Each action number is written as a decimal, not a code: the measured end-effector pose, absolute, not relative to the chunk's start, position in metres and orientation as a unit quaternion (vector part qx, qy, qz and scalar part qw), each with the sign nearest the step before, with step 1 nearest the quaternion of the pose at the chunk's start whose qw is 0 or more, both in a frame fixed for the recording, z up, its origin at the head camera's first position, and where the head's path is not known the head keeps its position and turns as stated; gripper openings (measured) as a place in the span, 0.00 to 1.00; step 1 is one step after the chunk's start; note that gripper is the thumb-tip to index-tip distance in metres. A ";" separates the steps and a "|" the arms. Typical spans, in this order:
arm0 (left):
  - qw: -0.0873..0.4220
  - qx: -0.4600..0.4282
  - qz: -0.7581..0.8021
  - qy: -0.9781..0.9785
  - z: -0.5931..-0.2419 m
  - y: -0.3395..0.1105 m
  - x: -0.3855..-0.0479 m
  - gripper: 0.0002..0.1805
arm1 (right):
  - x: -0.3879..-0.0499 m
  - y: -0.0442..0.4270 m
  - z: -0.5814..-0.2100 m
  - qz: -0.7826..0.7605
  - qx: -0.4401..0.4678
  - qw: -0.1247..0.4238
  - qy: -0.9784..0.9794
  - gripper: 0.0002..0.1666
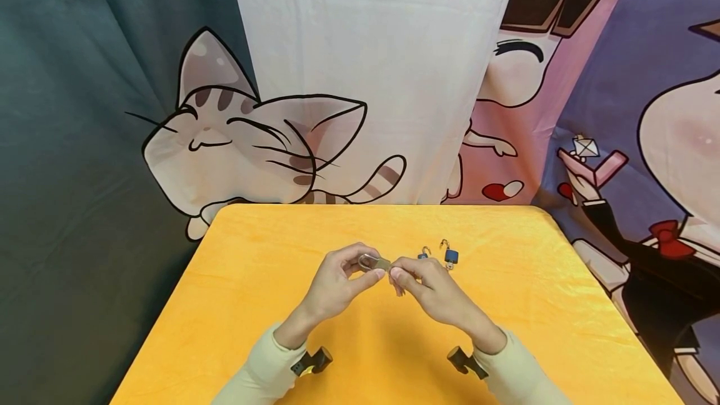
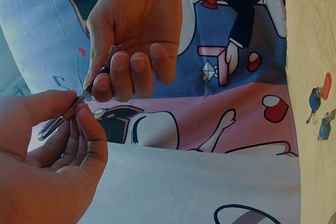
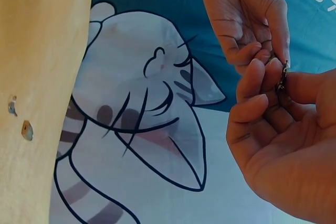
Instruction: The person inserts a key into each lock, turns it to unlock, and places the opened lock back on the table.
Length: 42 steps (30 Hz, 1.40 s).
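Between thumb and fingers, my left hand (image 1: 335, 284) grips a small brass-coloured padlock (image 1: 383, 264) whose metal shackle points left. My right hand (image 1: 440, 294) pinches a small item at the padlock's other end; in the left wrist view this dark metal piece (image 2: 88, 91) meets the lock, and a thin looped part (image 2: 114, 50) rises by the right hand's fingers (image 2: 122, 69). From the right wrist, the dark metal (image 3: 283, 80) shows between the right thumb and fingers, with the left hand (image 3: 249, 17) beyond. The fingers hide much of both items.
Behind my right hand, two blue padlocks (image 1: 452, 256) (image 1: 423, 256) with raised shackles lie on the yellow table (image 1: 270, 317). A red piece (image 2: 326, 85) lies beside them in the left wrist view. A printed cloth (image 1: 388, 67) hangs behind the table.
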State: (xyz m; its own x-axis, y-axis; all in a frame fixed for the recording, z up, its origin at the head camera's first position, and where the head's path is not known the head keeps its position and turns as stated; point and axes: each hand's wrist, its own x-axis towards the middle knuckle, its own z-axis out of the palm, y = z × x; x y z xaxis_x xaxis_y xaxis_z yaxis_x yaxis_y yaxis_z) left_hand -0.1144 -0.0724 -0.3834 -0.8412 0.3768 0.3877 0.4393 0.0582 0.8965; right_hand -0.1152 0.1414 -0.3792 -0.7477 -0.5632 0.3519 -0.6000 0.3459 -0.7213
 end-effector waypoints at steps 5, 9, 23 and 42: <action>0.024 -0.280 -0.626 -0.727 -0.383 -0.072 -0.114 0.09 | -0.115 0.141 -0.379 0.457 0.351 0.007 -0.818 0.16; 0.032 -0.280 -0.624 -0.729 -0.384 -0.072 -0.115 0.08 | -0.114 0.139 -0.381 0.462 0.346 0.009 -0.817 0.15; 0.027 -0.278 -0.642 -0.715 -0.383 -0.072 -0.115 0.08 | -0.112 0.137 -0.380 0.394 0.326 0.081 -0.856 0.06; 0.191 -0.336 -0.513 -0.766 -0.391 -0.067 -0.122 0.03 | -0.113 0.141 -0.354 0.311 0.374 0.268 -0.832 0.08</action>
State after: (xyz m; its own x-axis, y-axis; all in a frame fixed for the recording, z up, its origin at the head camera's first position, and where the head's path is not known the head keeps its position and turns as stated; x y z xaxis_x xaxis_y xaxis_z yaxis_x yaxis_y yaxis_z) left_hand -0.1220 -0.0672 -0.3910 -0.7006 0.3187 0.6384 0.7117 0.2469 0.6577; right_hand -0.1129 0.1410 -0.3540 -0.5768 -0.4550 0.6784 -0.7886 0.5268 -0.3172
